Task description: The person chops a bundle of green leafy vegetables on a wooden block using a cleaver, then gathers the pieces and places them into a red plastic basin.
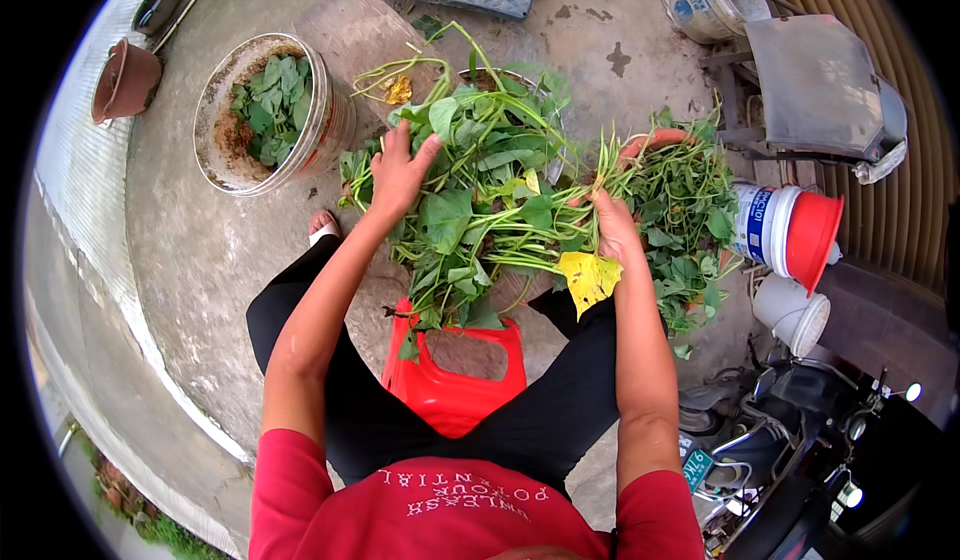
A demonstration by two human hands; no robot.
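Observation:
A thick bundle of leafy green vines [490,210], with long pale stems, stretches in front of me above my knees. My right hand [617,228] is closed around the gathered stem ends at the bundle's right side. Just below that hand hangs a yellow spotted leaf [589,278]. At the bundle's left, my left hand [402,172] touches the foliage with its fingers apart; leaves partly hide the fingertips. Beyond my right hand lies another heap of vines [685,220], with a reddish-brown curved rim [655,143] showing behind. Part of a round metal rim [540,85] shows behind the bundle.
A dirty white bucket [335,120] with picked green leaves [273,105] stands left. Between my knees is a red plastic stool [455,400]. To the right are a red pail [812,240], a white bucket [715,2] and a parked motorcycle [770,440]. A brown pot [126,82] stands far left.

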